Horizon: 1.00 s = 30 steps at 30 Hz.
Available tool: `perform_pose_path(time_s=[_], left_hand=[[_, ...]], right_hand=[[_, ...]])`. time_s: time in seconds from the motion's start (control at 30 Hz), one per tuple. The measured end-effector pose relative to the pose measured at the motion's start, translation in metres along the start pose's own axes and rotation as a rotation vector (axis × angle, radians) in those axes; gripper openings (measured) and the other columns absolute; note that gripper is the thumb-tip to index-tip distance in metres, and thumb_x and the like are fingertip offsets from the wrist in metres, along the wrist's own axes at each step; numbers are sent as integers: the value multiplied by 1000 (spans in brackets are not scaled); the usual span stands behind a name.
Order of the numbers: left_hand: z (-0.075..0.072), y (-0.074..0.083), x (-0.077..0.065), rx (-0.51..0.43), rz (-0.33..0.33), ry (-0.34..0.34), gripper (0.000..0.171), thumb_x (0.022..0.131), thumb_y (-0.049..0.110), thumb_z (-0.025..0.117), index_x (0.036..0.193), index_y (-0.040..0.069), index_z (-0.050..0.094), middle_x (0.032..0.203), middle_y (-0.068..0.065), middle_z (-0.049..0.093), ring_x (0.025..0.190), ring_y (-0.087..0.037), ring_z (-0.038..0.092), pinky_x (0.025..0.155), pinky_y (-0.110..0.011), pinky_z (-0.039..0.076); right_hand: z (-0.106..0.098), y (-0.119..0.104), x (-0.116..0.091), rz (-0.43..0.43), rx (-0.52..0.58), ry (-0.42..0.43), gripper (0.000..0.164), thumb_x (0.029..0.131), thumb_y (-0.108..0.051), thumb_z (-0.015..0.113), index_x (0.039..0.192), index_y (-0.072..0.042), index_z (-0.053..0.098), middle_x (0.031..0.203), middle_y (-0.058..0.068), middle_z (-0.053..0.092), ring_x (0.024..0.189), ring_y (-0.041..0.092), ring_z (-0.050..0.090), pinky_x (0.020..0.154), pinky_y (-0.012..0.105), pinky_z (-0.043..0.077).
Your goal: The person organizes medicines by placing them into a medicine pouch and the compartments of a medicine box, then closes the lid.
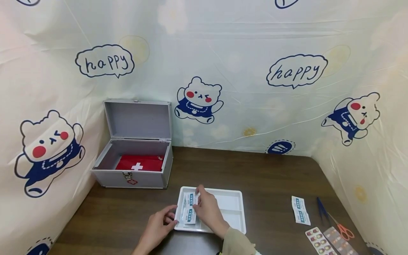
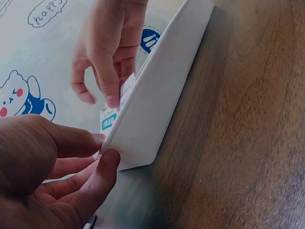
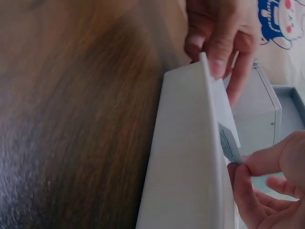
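A white divided tray (image 1: 230, 201) lies on the table in front of the open case. My left hand (image 1: 157, 226) pinches the tray's left rim between thumb and fingers, as the left wrist view also shows. Over the left compartment, my right hand (image 1: 208, 211) pinches the edge of a white packet strip (image 1: 190, 216) with teal print. In the right wrist view, thumb and fingertip meet on the packet (image 3: 230, 144) just inside the tray wall. Clear wrapping shows beneath the strip in that compartment.
A silver case (image 1: 134, 179) with its lid raised stands at the back left, holding a red pouch (image 1: 140, 163) with a white cross. On the right lie another packet strip (image 1: 300, 210), blue tweezers (image 1: 322, 208), orange-handled scissors (image 1: 345, 232) and two blister packs (image 1: 319, 241).
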<state>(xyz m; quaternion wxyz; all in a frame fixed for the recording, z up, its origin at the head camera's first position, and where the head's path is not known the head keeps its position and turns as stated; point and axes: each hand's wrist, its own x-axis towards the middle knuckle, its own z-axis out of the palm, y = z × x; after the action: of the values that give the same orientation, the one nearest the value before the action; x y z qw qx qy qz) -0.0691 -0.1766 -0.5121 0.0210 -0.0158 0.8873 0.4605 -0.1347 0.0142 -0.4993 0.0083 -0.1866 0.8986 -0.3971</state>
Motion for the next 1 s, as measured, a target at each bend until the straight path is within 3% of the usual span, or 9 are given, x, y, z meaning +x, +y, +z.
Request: perform_pose_path(time_s=[0.1, 0.2, 0.43, 0.73, 0.83, 1.0], left_hand=[[0, 2, 2, 8, -9, -9, 44, 80, 0, 78, 122, 1, 66, 84, -1, 65, 68, -3, 58, 61, -19, 49], [2, 2, 2, 10, 1, -1, 44, 79, 0, 78, 121, 1, 66, 83, 0, 64, 67, -2, 58, 61, -19, 49], [2, 2, 1, 17, -11, -1, 44, 79, -1, 78, 121, 0, 66, 83, 0, 63, 67, -2, 57, 62, -19, 48], [0, 5, 2, 35, -53, 19, 45, 79, -1, 79, 122, 2, 66, 82, 0, 63, 68, -6, 58, 62, -20, 48], [1, 6, 3, 48, -74, 15, 45, 79, 0, 79, 122, 3, 66, 82, 0, 63, 69, -8, 58, 62, -20, 47], [1, 3, 2, 57, -94, 14, 45, 79, 1, 79, 122, 4, 67, 82, 1, 63, 70, -8, 57, 62, -20, 47]], right_hand=[[1, -2, -1, -15, -114, -7, 19, 84, -6, 77, 91, -9, 59, 76, -3, 51, 61, 2, 44, 54, 16, 41], [2, -4, -2, -20, -195, -15, 13, 85, -10, 77, 84, -9, 64, 83, -1, 52, 62, 3, 45, 56, 16, 42], [-12, 6, -4, -71, -139, -13, 6, 87, -9, 73, 89, -8, 67, 86, 1, 54, 64, 2, 45, 57, 16, 42], [-74, 45, -7, -90, -134, 95, 9, 85, 0, 70, 91, -5, 67, 82, 6, 68, 72, 12, 63, 64, 22, 52], [-100, 68, -14, -35, -143, 144, 12, 84, 2, 71, 94, -4, 67, 84, 7, 69, 74, 14, 65, 65, 24, 53], [-149, 117, -35, 138, -228, 215, 20, 87, -3, 71, 106, -2, 66, 92, 10, 71, 80, 19, 66, 67, 32, 55]])
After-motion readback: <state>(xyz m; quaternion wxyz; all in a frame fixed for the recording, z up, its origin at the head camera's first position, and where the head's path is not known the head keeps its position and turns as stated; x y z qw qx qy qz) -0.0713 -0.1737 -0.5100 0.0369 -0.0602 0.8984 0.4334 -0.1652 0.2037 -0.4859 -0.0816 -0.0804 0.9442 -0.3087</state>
